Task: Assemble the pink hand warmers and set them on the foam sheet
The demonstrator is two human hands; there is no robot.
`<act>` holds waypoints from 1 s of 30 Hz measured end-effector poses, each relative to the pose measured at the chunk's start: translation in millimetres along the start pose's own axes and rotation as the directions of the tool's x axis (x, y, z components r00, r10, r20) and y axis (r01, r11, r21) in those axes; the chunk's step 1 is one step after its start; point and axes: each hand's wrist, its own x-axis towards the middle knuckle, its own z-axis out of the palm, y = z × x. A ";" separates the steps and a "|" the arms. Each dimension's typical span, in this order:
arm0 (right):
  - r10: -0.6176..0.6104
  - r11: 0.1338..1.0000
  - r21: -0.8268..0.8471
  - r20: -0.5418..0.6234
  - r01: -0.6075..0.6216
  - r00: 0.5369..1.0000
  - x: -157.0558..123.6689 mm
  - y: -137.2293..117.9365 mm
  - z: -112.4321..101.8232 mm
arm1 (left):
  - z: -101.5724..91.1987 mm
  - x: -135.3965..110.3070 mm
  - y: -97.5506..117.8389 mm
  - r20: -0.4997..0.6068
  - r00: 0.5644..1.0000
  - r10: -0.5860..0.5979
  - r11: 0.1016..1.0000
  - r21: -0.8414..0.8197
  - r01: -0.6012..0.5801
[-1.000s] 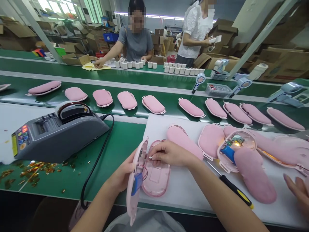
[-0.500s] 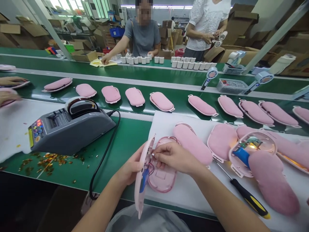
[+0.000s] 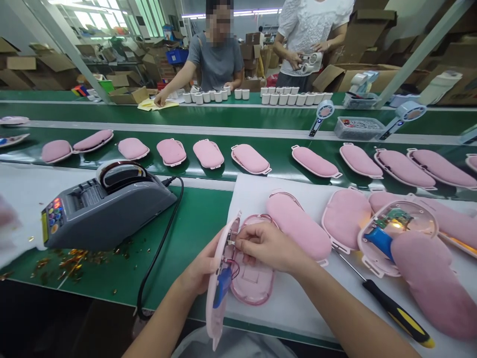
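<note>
My left hand (image 3: 203,263) is closed round a pink plastic shell (image 3: 215,313), tilted up on its edge. Inside that shell a blue battery (image 3: 222,287) and thin wires show. The fingertips of my right hand (image 3: 261,243) are pinched at a small white connector (image 3: 231,242) by the shell's inner side. Below my right hand, the other half, a pink shell cover (image 3: 254,286), lies open side up on the white sheet. A pink plush-covered unit (image 3: 298,223) rests just beyond my right hand.
A grey tape dispenser (image 3: 112,214) with a black cable stands at left, amber tape scraps (image 3: 70,263) beside it. A screwdriver (image 3: 395,308) and an opened unit (image 3: 395,238) lie at right. Pink units (image 3: 208,153) line the green belt. Two people (image 3: 216,59) stand across.
My right fingers and the connector have come closer to the shell's inner side. A co-worker's hands at far left have left the belt. The standing person opposite has moved the white parts left.
</note>
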 end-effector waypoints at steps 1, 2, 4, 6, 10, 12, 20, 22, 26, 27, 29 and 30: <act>0.001 1.000 -0.002 0.002 -0.001 1.000 0.2 0.3 -0.2 | 0.0 -0.2 0.2 0.017 1.000 -0.004 1.000 -0.007 0.004; 0.003 1.000 -0.011 0.001 -0.003 1.000 0.2 0.3 -0.2 | 0.0 -0.3 0.3 0.048 0.999 -0.007 1.000 -0.023 0.008; 0.010 0.999 -0.042 -0.016 -0.011 1.000 -0.4 -0.5 0.4 | -0.4 0.2 0.1 0.100 0.995 -0.002 0.999 -0.036 0.005; 0.017 0.998 -0.058 -0.032 -0.019 0.999 -1.4 -2.1 2.1 | -2.0 1.2 -1.0 0.141 0.990 0.008 1.000 -0.007 -0.007; 0.029 0.999 -0.038 -0.046 -0.030 0.999 -2.3 -4.6 6.9 | -7.2 4.3 -5.2 0.179 0.982 0.061 0.989 0.122 -0.084; 0.013 0.999 -0.036 -0.030 -0.014 0.999 -3.1 -4.2 7.3 | -7.5 5.7 -6.7 0.186 0.979 0.081 0.982 0.152 -0.110; -0.318 0.862 -0.508 -0.544 -0.003 0.777 -15.9 1.1 -25.3 | 4.0 -0.7 -5.7 0.181 0.978 0.104 0.985 0.120 -0.127; -0.348 0.796 -0.604 -0.501 -0.033 0.792 -12.9 1.8 -32.9 | 2.5 -2.6 -8.5 0.206 0.971 0.121 0.979 0.135 -0.151; -0.404 0.787 -0.616 -0.485 0.024 0.775 -9.2 -1.3 -29.5 | 0.3 -4.4 -14.1 0.160 0.974 0.158 0.979 0.106 -0.176; -0.408 0.820 -0.569 -0.511 0.058 0.757 -11.6 -3.0 -24.9 | 0.9 -4.8 -14.4 0.126 0.978 0.165 0.981 0.082 -0.176; -0.337 0.910 -0.389 -0.497 0.142 0.799 -21.0 -7.0 -13.4 | 2.7 -5.5 -13.4 0.070 0.982 0.177 0.984 0.024 -0.179; -0.279 0.944 -0.287 -0.445 0.160 0.851 -27.1 -9.0 -7.3 | 3.4 -5.6 -12.7 0.056 0.982 0.179 0.984 0.001 -0.179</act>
